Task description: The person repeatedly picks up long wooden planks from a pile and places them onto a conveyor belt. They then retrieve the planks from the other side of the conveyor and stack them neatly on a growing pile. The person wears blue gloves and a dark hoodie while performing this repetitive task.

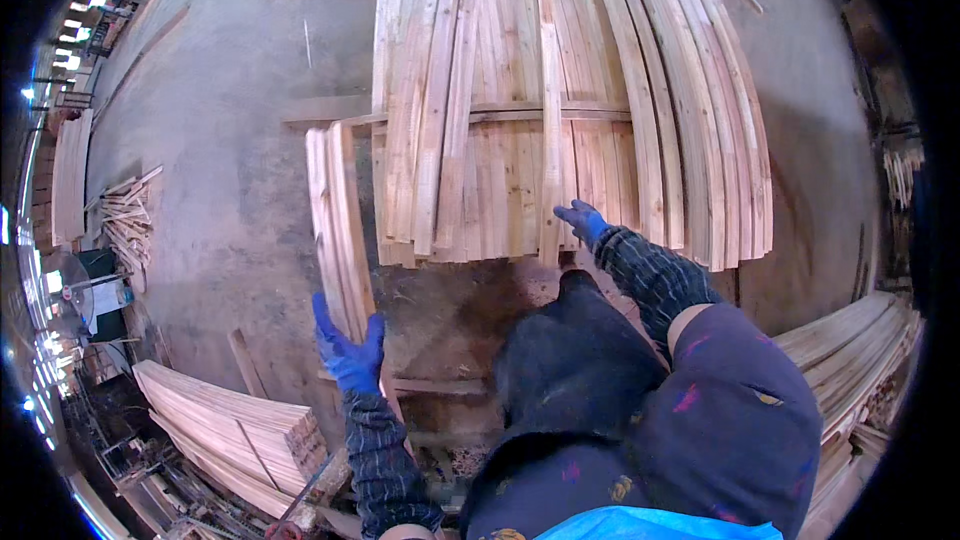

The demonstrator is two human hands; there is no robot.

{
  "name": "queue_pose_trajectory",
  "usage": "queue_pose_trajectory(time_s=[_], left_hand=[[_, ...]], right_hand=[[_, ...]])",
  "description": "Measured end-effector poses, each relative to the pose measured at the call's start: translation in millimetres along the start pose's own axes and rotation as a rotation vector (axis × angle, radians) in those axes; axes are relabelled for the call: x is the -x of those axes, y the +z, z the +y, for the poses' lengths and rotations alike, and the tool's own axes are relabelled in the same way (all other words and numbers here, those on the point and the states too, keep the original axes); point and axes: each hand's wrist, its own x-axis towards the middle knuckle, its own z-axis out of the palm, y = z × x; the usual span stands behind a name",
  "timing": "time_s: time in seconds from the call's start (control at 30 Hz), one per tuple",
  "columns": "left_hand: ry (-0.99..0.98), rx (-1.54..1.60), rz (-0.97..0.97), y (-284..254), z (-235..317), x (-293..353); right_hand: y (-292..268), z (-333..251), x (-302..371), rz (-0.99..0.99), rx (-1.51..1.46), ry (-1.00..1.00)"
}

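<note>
Left hand [350,355], blue glove, grip closed round lower end of small bundle of wooden slats [338,225], bundle raised off concrete floor [220,190], just left of big slat pile [560,100]. Right hand [583,221], blue glove, fingers spread, grip open, touching near end of single slat [550,140] lying on top of pile. Pile rests across wooden crossbar [320,112]. Further slat stack [235,430] at lower left on floor; another stack [850,340] at right.

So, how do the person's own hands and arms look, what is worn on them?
Both the left hand and the right hand wear bright blue gloves. The forearms are covered by dark knitted sleeves with thin pale stripes. On the right arm, the dark upper garment shows small coloured spots.
</note>
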Motion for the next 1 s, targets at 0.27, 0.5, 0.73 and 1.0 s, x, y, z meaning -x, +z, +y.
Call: queue_pose_trajectory(time_s=[0.27,0.5,0.73,1.0], left_hand=[[-0.148,-0.118,0.080,22.5,38.0,-19.8],[-0.087,-0.312,0.334,24.2,55.0,0.1],[0.099,0.419,-0.244,192.7,188.7,-50.5],[-0.655,1.530,-0.947,418.4,165.5,-2.4]], right_hand=[[-15.1,28.0,-175.1,0.137,-0.392,-0.119],[-10.2,1.3,-155.2,-0.103,-0.473,-0.077],[0.7,-38.4,-86.9,-0.133,-0.478,-0.076],[4.6,-63.2,-9.2,0.081,-0.379,-0.155]])
